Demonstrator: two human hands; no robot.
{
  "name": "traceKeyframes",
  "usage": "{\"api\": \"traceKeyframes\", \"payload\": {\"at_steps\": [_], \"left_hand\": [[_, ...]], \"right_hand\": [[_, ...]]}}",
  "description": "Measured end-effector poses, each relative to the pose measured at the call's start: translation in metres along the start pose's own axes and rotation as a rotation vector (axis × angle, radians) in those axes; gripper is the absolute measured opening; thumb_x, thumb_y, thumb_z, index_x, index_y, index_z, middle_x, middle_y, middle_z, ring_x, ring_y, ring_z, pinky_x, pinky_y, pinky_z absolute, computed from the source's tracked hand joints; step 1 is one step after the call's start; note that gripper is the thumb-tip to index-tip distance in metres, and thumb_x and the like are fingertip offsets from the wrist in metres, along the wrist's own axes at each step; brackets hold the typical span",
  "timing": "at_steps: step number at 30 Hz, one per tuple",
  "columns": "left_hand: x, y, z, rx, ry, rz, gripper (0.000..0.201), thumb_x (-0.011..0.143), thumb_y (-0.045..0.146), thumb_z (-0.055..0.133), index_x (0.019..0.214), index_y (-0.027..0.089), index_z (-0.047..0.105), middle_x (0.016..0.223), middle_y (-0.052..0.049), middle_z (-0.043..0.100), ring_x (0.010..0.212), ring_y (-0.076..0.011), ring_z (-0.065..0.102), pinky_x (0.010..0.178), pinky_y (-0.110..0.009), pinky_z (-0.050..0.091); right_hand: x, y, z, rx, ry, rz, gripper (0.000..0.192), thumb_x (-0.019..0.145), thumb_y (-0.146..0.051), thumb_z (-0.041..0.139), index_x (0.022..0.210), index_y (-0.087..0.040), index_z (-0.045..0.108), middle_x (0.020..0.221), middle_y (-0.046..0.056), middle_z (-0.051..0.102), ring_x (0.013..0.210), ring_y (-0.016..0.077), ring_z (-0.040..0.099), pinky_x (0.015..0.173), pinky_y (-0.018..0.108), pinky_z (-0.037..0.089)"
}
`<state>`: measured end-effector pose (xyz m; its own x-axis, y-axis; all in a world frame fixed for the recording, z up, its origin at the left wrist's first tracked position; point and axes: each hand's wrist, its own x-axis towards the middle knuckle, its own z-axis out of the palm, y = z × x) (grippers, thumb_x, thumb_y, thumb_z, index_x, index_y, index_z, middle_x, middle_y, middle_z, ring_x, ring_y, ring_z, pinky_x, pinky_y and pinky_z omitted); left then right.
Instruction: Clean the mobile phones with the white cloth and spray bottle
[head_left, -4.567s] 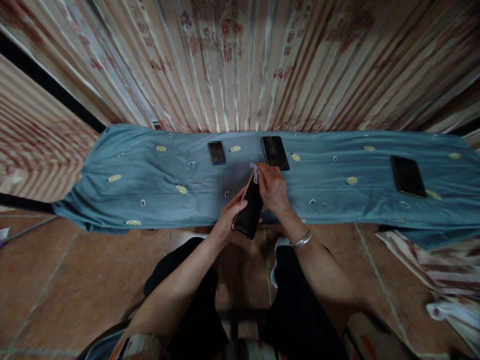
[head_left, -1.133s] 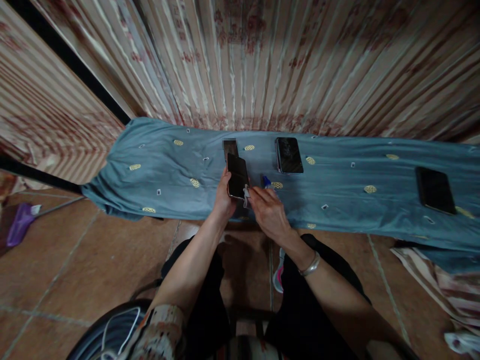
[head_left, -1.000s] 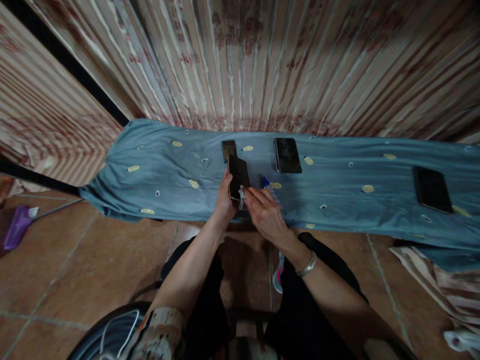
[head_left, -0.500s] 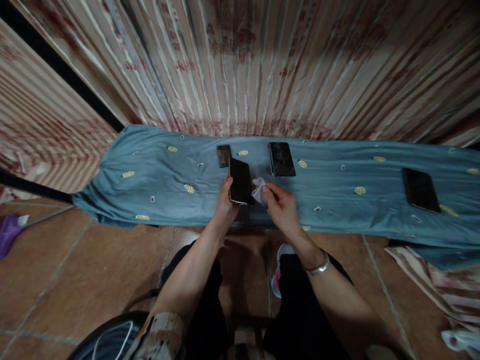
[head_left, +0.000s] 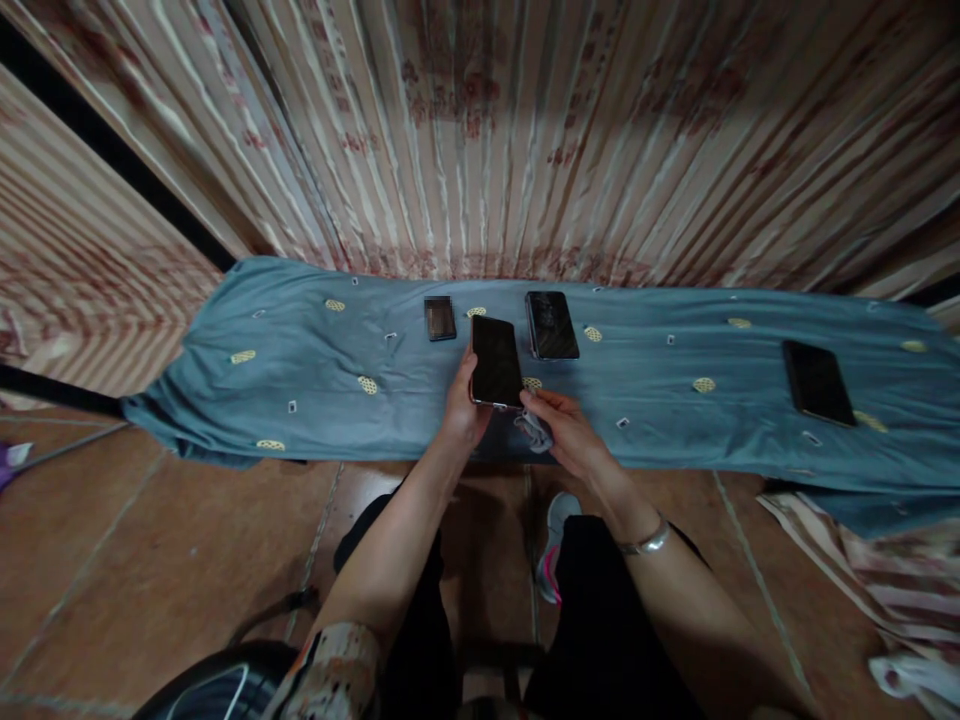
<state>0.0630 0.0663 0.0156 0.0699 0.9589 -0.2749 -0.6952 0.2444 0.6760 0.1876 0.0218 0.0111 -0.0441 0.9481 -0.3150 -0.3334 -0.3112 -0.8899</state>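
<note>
A dark-screened smartphone (head_left: 496, 362) is gripped by its left side in my left hand (head_left: 462, 408), tilted up over the cloth-covered surface. My right hand (head_left: 568, 428) pinches a crumpled grey cloth (head_left: 534, 432) at the phone's lower right corner. The cloth hangs below my fingers, and its part behind them is hidden. Just beyond the held phone lies a second black phone (head_left: 553, 325), face up. A small dark square object (head_left: 440, 318) with a brownish top rests to the left of it; its kind is unclear.
A teal sheet (head_left: 660, 430) with yellow pineapple prints covers the long narrow surface. Another dark phone or tablet (head_left: 818, 382) lies at the right. Striped curtains (head_left: 480, 200) hang behind. Dark bars (head_left: 60, 390) stand at the left. My shoe (head_left: 556, 540) is on the tiled floor below.
My right hand has moved down to the phone's lower right corner, and the cloth now hangs lower. The held phone has shifted slightly right in view, partly as the camera turned.
</note>
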Motion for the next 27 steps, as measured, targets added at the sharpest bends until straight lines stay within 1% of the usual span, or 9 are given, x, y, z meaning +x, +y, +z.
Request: {"api": "traceKeyframes", "payload": {"at_steps": [2,4,7,10,13,17,20,23,27], "left_hand": [[0.001,-0.004,0.005,-0.027,-0.025,0.037,0.033,0.093,0.028,0.051,0.120,0.021,0.068,0.117,-0.003,0.075,0.121,-0.0211,0.065,0.101,-0.033,0.051],[0.003,-0.008,0.010,-0.050,-0.058,0.061,0.034,0.094,0.026,0.049,0.121,0.019,0.068,0.118,-0.003,0.075,0.120,-0.0210,0.065,0.103,-0.034,0.050],[0.006,-0.015,0.019,-0.052,-0.090,0.056,0.035,0.097,0.027,0.047,0.125,0.020,0.067,0.123,-0.004,0.073,0.124,-0.0203,0.063,0.106,-0.034,0.048],[0.008,-0.021,0.028,-0.029,-0.096,0.038,0.036,0.097,0.031,0.051,0.128,0.021,0.066,0.128,-0.004,0.071,0.128,-0.0202,0.060,0.108,-0.033,0.046],[0.010,-0.025,0.034,-0.030,-0.084,0.009,0.036,0.098,0.031,0.049,0.128,0.019,0.066,0.127,-0.004,0.072,0.127,-0.0209,0.061,0.107,-0.034,0.048],[0.010,-0.024,0.035,-0.061,-0.101,-0.056,0.040,0.100,0.031,0.043,0.133,0.019,0.062,0.119,-0.007,0.075,0.120,-0.0238,0.066,0.103,-0.039,0.052],[0.009,-0.020,0.031,-0.060,-0.139,-0.108,0.045,0.098,0.038,0.048,0.137,0.021,0.059,0.119,-0.008,0.075,0.114,-0.0274,0.070,0.099,-0.043,0.054],[0.008,-0.017,0.029,-0.075,-0.159,-0.101,0.047,0.095,0.041,0.053,0.137,0.021,0.059,0.121,-0.009,0.075,0.112,-0.0290,0.071,0.098,-0.045,0.055],[0.009,-0.018,0.028,-0.080,-0.142,-0.114,0.044,0.096,0.041,0.051,0.133,0.019,0.062,0.120,-0.009,0.075,0.114,-0.0290,0.070,0.099,-0.046,0.054]], "right_hand": [[-0.002,-0.004,0.000,0.061,0.031,0.015,0.048,0.048,-0.053,0.093,0.068,-0.019,0.066,0.054,-0.007,0.059,0.045,0.0061,0.050,0.045,0.019,0.042],[-0.002,-0.007,-0.004,0.104,0.059,0.010,0.046,0.047,-0.049,0.094,0.070,-0.018,0.068,0.055,-0.006,0.062,0.045,0.0059,0.052,0.045,0.019,0.043],[-0.002,-0.012,-0.012,0.122,0.080,-0.023,0.043,0.049,-0.045,0.093,0.073,-0.019,0.069,0.057,-0.006,0.063,0.044,0.0063,0.051,0.044,0.020,0.044],[-0.001,-0.017,-0.022,0.105,0.100,-0.068,0.041,0.049,-0.045,0.093,0.070,-0.019,0.068,0.054,-0.007,0.060,0.041,0.0061,0.048,0.041,0.020,0.041],[0.000,-0.021,-0.029,0.081,0.124,-0.107,0.042,0.048,-0.047,0.093,0.068,-0.019,0.068,0.053,-0.007,0.058,0.041,0.0056,0.047,0.040,0.019,0.039],[-0.001,-0.022,-0.029,0.073,0.114,-0.092,0.043,0.047,-0.048,0.093,0.069,-0.020,0.070,0.056,-0.007,0.061,0.044,0.0052,0.048,0.043,0.019,0.042],[-0.002,-0.020,-0.027,0.040,0.065,-0.082,0.041,0.050,-0.050,0.091,0.070,-0.021,0.071,0.056,-0.006,0.060,0.044,0.0061,0.047,0.044,0.021,0.043],[-0.001,-0.018,-0.026,0.017,0.058,-0.090,0.040,0.051,-0.050,0.090,0.072,-0.021,0.072,0.056,-0.006,0.060,0.045,0.0066,0.047,0.044,0.021,0.042],[0.002,-0.014,-0.029,-0.004,0.073,-0.120,0.042,0.052,-0.052,0.090,0.076,-0.021,0.074,0.060,-0.005,0.062,0.046,0.0067,0.047,0.045,0.021,0.042]]}}
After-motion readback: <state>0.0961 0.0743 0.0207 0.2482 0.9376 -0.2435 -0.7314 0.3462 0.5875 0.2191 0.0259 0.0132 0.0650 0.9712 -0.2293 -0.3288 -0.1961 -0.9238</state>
